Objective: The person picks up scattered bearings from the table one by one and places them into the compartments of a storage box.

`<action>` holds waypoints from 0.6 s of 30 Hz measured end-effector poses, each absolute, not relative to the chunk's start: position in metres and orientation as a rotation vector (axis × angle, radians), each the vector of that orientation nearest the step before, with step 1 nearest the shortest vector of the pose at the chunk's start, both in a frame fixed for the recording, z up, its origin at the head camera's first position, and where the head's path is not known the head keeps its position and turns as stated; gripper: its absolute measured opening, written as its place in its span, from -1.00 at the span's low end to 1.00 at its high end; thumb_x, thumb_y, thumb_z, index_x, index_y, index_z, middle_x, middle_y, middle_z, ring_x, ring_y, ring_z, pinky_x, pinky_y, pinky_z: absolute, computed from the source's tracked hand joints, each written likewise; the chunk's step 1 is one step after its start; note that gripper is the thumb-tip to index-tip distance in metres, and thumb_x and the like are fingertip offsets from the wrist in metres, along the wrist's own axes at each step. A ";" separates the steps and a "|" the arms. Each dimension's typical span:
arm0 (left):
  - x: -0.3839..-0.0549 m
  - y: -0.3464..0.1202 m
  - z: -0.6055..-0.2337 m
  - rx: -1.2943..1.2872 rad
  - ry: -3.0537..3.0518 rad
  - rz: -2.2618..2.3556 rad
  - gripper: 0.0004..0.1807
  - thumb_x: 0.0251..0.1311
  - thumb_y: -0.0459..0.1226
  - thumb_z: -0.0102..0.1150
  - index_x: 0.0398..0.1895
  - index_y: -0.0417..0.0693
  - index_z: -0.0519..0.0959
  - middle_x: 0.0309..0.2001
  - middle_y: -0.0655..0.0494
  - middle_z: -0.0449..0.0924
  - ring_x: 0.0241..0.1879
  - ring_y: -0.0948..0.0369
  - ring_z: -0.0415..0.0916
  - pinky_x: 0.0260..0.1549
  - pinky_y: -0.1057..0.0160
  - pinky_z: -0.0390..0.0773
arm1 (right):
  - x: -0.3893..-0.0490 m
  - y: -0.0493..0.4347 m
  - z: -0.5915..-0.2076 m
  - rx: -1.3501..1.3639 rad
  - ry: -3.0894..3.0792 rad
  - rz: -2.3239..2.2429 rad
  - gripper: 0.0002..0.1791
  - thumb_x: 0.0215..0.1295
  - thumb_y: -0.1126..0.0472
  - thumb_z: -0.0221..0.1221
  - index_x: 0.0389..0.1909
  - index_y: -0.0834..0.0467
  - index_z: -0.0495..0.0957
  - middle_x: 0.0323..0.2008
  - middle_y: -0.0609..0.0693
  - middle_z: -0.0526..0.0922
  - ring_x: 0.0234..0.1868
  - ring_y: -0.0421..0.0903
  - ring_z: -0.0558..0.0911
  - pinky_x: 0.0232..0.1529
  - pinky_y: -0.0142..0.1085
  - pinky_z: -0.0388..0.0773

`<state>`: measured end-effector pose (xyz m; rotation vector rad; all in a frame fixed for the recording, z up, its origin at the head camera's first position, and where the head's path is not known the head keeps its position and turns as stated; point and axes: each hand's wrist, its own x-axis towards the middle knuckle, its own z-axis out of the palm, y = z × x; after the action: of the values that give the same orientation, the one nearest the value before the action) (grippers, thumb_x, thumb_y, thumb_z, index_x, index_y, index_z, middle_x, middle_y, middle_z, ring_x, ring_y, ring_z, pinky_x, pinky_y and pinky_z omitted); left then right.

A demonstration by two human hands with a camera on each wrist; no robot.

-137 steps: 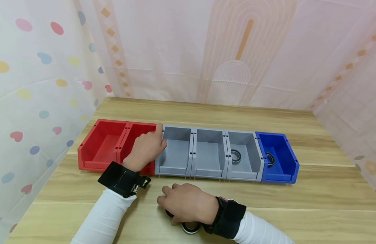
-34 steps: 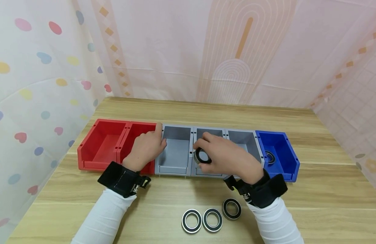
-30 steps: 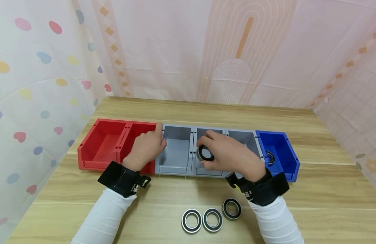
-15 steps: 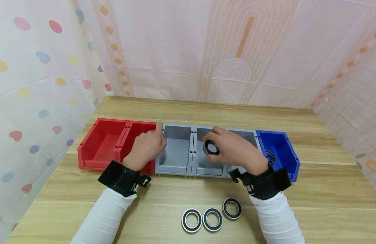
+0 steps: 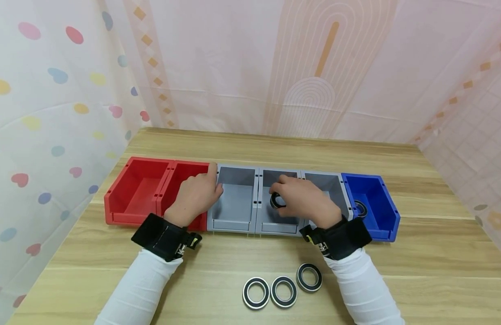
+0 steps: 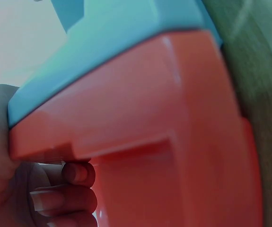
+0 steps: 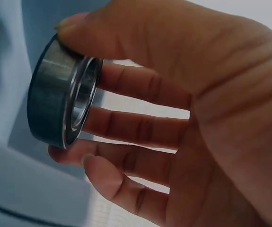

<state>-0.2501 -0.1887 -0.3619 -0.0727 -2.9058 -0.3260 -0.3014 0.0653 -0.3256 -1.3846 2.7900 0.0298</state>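
Note:
My right hand [image 5: 309, 201] reaches into the middle grey bin [image 5: 276, 228]. Thumb and fingers pinch a ball bearing [image 7: 55, 94], a metal ring with a black seal, by its rim; it stands on edge between them in the right wrist view. My left hand [image 5: 195, 196] grips the joined side walls of the inner red bin [image 6: 126, 104] and the left grey bin [image 5: 234, 205]. Its lower fingers [image 6: 69, 198] curl inside the red bin. Three more bearings lie flat on the table: one on the left [image 5: 256, 280], a middle bearing [image 5: 284, 304], and one on the right [image 5: 309, 265].
The bins stand side by side in a row across the wooden table [image 5: 112, 271]. An outer red bin [image 5: 138, 198] ends it on the left. A blue bin [image 5: 378, 203] with a bearing [image 5: 361, 208] ends it on the right. My right hand partly covers the right grey bin [image 5: 325, 180].
My right hand went from the bearings on the table to the middle grey bin with one bearing, then shifted slightly right and lower into it. My left hand stayed in place.

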 end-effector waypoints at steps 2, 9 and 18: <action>-0.250 -0.189 -0.362 -0.077 -2.903 -0.323 -0.62 0.05 -0.21 0.14 -0.19 -0.20 0.22 -0.78 0.06 0.27 -0.84 0.22 0.23 -0.80 0.32 0.35 | -0.302 0.063 -0.329 -1.376 2.788 0.067 -0.49 -0.02 0.04 0.32 0.02 0.05 0.54 -0.22 -0.04 0.51 -0.33 -0.19 0.45 -0.33 -0.30 0.50; -0.250 -0.189 -0.361 -0.077 -2.907 -0.329 -0.62 0.06 -0.21 0.13 -0.19 -0.20 0.22 -0.77 0.06 0.27 -0.83 0.22 0.23 -0.81 0.32 0.35 | -0.305 0.057 -0.340 -1.370 2.761 0.147 -0.53 -0.04 0.08 0.33 -0.03 0.05 0.56 -0.25 -0.03 0.51 -0.36 -0.18 0.42 -0.35 -0.27 0.46; -0.249 -0.187 -0.361 -0.068 -2.908 -0.332 -0.61 0.05 -0.21 0.14 -0.19 -0.20 0.23 -0.77 0.06 0.27 -0.83 0.22 0.23 -0.80 0.32 0.35 | -0.303 0.053 -0.350 -1.405 2.740 0.195 -0.60 -0.06 0.13 0.35 -0.12 0.06 0.59 -0.27 -0.01 0.54 -0.38 -0.18 0.47 -0.38 -0.27 0.50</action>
<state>-0.2490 -0.1868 -0.3614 -0.0684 -2.9083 -0.3315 -0.3025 0.0532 -0.3501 -1.4049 2.7401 0.1952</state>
